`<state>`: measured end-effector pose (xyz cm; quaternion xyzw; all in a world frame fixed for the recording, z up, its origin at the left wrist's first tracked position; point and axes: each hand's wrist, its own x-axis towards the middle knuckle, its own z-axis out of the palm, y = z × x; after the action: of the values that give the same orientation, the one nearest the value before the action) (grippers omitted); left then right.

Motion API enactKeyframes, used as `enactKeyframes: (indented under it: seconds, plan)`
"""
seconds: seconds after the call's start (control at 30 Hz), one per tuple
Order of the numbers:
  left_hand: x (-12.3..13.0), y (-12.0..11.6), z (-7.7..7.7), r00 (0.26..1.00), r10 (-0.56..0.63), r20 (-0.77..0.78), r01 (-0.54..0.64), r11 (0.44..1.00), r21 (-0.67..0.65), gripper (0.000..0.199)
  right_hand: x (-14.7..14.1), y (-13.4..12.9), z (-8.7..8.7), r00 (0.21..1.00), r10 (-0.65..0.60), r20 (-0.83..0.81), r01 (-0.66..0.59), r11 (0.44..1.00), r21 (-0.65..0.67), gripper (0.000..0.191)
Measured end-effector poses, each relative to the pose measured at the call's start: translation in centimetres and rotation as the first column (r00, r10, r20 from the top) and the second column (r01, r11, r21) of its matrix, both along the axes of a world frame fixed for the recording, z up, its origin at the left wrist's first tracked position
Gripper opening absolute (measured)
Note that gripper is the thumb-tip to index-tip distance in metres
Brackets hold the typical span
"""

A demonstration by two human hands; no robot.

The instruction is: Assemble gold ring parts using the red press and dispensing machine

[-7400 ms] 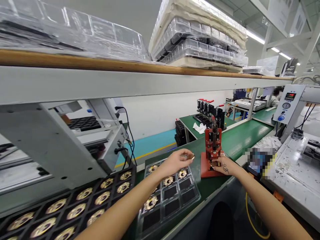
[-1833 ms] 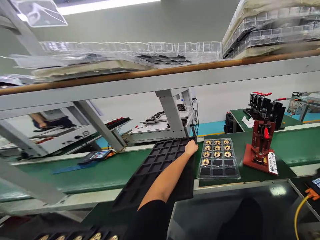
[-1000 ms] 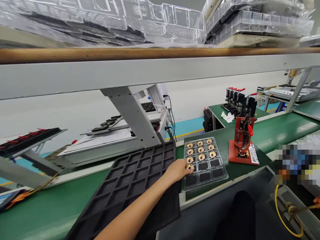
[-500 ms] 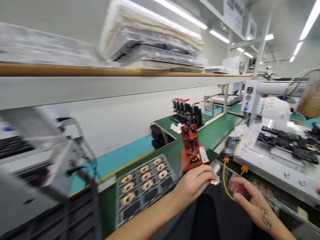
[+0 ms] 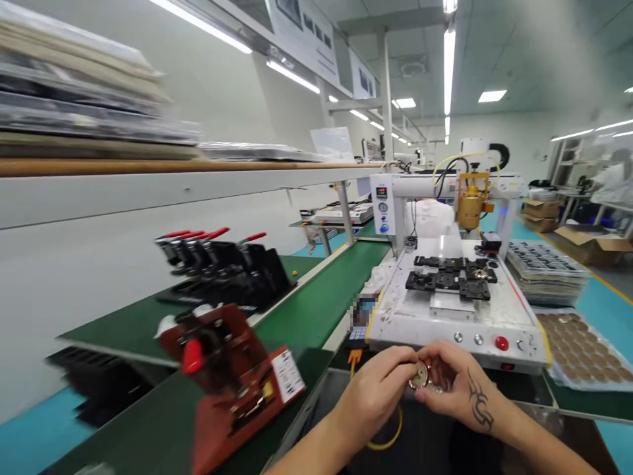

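Both of my hands meet low in the middle of the view. My left hand [image 5: 368,389] pinches the left edge of a small round metal part [image 5: 419,375]. My right hand [image 5: 452,382] is closed at the part's right side, its fingers touching it, with another small shiny bit between the fingertips that is too small to name. A red clamp fixture [image 5: 232,389] with a red-tipped lever stands left of my hands. Behind my hands is a white machine [image 5: 390,326] with black fixtures [image 5: 448,280] on its bed.
Black clamps with red handles [image 5: 217,264] stand on the left. A green conveyor [image 5: 316,297] runs into the distance. On the right are stacked trays [image 5: 548,277] and a sheet of round brown parts [image 5: 583,349]. A person in white [image 5: 430,218] is behind the machine.
The view has swung right, bringing the whole machine into sight. My right hand has come up to the metal part in my left hand, and its fingers have closed.
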<state>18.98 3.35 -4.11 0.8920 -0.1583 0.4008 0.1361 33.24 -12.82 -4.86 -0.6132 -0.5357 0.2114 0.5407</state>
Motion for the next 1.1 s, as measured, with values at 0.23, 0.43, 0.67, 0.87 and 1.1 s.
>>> enactKeyframes:
  seconds: [0.23,0.43,0.67,0.87,1.1]
  plan:
    - [10.2,0.4,2.6,0.957,-0.174,-0.234,0.132,0.974,-0.183,0.055,8.3,-6.0,-1.2,0.907,-0.416,0.067,0.416,0.909,0.023,0.034]
    - [25.8,1.6,5.9,0.865,0.085,-0.495,-0.133,0.989,-0.061,0.033,12.5,-11.0,0.2,0.77,-0.623,0.14,0.616,0.782,0.093,0.036]
    - [37.3,2.8,7.1,0.648,0.198,-0.735,-0.185,0.978,0.101,0.034,13.3,-15.6,-0.7,0.675,-0.73,0.106,0.712,0.683,0.163,0.038]
    - [39.0,2.3,7.6,0.54,0.203,-0.817,-0.148,0.978,0.145,0.032,18.3,-15.2,0.9,0.697,-0.696,0.174,0.684,0.718,0.132,0.04]
    - [34.8,3.1,9.4,0.724,0.045,-0.689,-0.178,0.976,-0.124,0.03,26.1,-4.8,2.5,0.765,-0.557,0.323,0.559,0.824,0.096,0.036]
